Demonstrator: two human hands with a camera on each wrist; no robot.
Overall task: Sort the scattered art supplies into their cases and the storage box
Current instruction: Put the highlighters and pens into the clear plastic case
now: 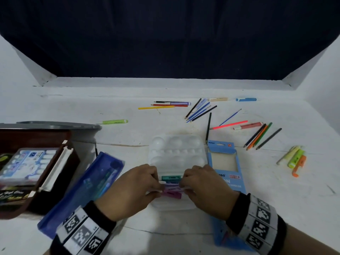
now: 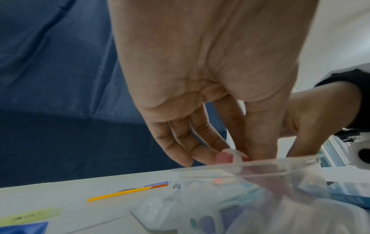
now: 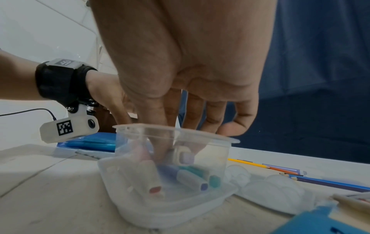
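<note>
Art supplies are only partly sorted — most of the loose pieces lie scattered over the far and right side of the white surface (image 1: 184,92). Both hands work at a small clear plastic case (image 3: 172,158) just in front of the person, set against the near edge of a white paint palette (image 1: 176,150). Inside the case lie several short markers (image 3: 192,178) with teal, purple and red ends, so that case looks well on its way to full.

The left hand (image 1: 136,183) pinches one end of a pale lilac marker (image 1: 172,186) and the right hand (image 1: 204,183) pinches the other end; the right fingertips (image 3: 160,152) reach down inside the case walls. I judge this marker is being seated among the others.

To the left a brown storage box (image 1: 36,168) stands open with a packaged set (image 1: 27,162) inside. Next to it a blue zip pouch (image 1: 82,190) lies open — something teal shows in it, though I cannot tell what. A blue pencil carton (image 1: 226,168) lies to the right of the case, its window showing nothing inside.

Left to do, by my reckoning: the coloured pencils (image 1: 261,135), the yellow and orange highlighters (image 1: 294,159), a green highlighter (image 1: 114,122), a thin brush (image 1: 230,117) and the far pencils and pens (image 1: 165,105).
</note>
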